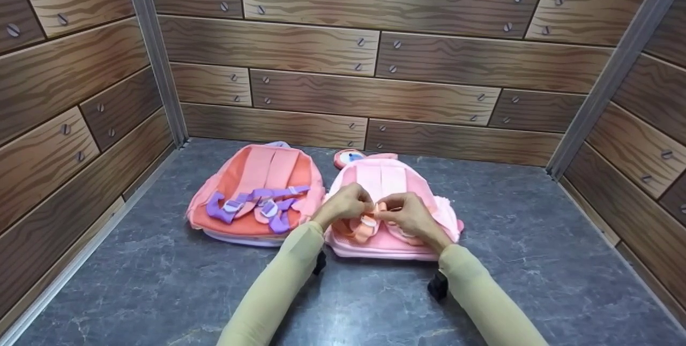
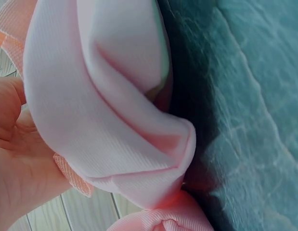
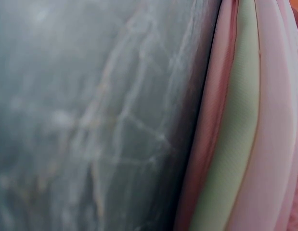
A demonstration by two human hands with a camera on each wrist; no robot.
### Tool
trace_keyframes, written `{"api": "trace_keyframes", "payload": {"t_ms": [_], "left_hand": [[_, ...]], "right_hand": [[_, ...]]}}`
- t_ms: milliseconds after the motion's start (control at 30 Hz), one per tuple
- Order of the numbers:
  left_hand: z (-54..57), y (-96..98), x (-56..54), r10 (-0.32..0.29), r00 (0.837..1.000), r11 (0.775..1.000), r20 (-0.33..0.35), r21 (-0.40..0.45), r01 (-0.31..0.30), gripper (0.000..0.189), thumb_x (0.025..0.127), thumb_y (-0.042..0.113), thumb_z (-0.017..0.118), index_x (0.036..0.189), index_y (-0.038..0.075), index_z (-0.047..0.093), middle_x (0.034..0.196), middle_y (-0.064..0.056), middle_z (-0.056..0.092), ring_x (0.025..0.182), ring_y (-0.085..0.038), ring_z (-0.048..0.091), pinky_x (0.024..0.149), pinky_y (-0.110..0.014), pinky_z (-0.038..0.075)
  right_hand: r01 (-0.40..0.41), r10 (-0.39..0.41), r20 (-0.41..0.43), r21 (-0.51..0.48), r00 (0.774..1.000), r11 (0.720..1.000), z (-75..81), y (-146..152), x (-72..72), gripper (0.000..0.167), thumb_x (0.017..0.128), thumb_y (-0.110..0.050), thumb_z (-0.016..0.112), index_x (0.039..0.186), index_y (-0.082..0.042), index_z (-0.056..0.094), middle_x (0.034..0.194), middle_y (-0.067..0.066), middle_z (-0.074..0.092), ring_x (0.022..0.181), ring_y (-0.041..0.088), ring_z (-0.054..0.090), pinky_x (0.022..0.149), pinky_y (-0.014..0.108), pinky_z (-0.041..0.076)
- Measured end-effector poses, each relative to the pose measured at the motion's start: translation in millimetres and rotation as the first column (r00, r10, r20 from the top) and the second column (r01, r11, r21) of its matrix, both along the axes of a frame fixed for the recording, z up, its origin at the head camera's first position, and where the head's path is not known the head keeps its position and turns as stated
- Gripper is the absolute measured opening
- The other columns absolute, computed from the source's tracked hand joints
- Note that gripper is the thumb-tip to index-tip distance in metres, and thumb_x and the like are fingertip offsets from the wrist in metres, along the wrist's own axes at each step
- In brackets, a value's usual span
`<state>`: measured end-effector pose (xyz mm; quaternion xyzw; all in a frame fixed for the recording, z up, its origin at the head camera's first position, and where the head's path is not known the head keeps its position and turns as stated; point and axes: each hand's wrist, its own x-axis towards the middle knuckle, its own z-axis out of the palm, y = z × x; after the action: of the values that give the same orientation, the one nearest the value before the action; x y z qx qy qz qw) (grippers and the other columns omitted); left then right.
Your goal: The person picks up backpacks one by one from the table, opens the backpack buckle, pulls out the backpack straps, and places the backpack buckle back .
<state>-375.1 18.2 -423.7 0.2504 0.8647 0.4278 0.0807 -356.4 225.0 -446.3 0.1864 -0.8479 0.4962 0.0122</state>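
Note:
A light pink backpack (image 1: pixel 396 177) lies with its strap side up. My left hand (image 1: pixel 347 205) and my right hand (image 1: pixel 410 216) meet over its middle, both pinching an orange webbing strap (image 1: pixel 381 208) between thumb and fingers. Just below them, more orange webbing passes through a pale buckle (image 1: pixel 367 220). In the left wrist view the left hand (image 2: pixel 23 159) is partly behind the bag's pink fabric (image 2: pixel 67 106); its fingertips are hidden. Only the bag's layered pink and pale green side (image 3: pixel 238 125) fills the right wrist view, with the right hand mostly out of sight.
A coral backpack (image 1: pixel 257 166) with purple straps (image 1: pixel 268 207) lies against the pink one's left side. Behind the pink bag sits a small red item with an eye-like pattern (image 1: pixel 349 157). Wood-patterned walls (image 1: pixel 370 46) enclose the dark marbled tabletop (image 1: pixel 187 292).

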Motion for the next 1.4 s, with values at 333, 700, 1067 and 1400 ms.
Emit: {"api": "trace_keyframes", "payload": {"t_ms": [333,700,1067,1400], "left_hand": [[1.4,-7.4,-0.8,-0.005,1.0,1.0,-0.005,-0.013,0.005,0.015,0.098,0.006,0.069,0.097,-0.005,0.08,0.07,0.004,0.062,0.052,-0.006,0.051,0.049,-0.019,0.044],[-0.7,-0.6,-0.3,-0.001,0.998,1.0,-0.055,-0.028,0.0,0.015,0.096,0.003,0.068,0.097,-0.005,0.08,0.075,0.0,0.066,0.058,-0.007,0.053,0.056,-0.019,0.045],[-2.1,-3.0,-0.5,-0.001,1.0,1.0,0.003,0.011,0.001,0.015,0.098,0.006,0.07,0.098,-0.005,0.08,0.069,0.005,0.061,0.052,-0.005,0.051,0.049,-0.018,0.044],[0.1,-4.3,0.3,0.019,1.0,1.0,0.014,-0.003,-0.019,0.014,0.096,0.0,0.067,0.096,-0.006,0.079,0.068,0.003,0.06,0.052,-0.007,0.05,0.049,-0.019,0.042]], "right_hand": [[0.013,-0.013,0.003,0.026,1.0,1.0,1.9,0.0,1.4,0.021,0.088,-0.012,0.087,0.105,-0.001,0.081,0.093,0.004,0.076,0.088,0.012,0.068,0.071,0.02,0.052],[-0.006,0.006,0.011,0.019,1.0,1.0,0.7,1.2,0.2,0.021,0.088,-0.01,0.087,0.105,0.0,0.081,0.094,0.006,0.077,0.089,0.014,0.069,0.074,0.02,0.053],[-0.008,0.008,0.007,0.024,1.0,1.0,1.1,0.3,-0.3,0.019,0.087,-0.008,0.086,0.104,0.001,0.081,0.091,0.003,0.076,0.086,0.011,0.066,0.069,0.019,0.051],[-0.007,0.008,-0.007,0.031,1.0,1.0,0.7,0.7,-0.5,0.019,0.087,-0.01,0.087,0.102,0.0,0.081,0.089,0.002,0.075,0.087,0.012,0.067,0.071,0.019,0.052]]}}
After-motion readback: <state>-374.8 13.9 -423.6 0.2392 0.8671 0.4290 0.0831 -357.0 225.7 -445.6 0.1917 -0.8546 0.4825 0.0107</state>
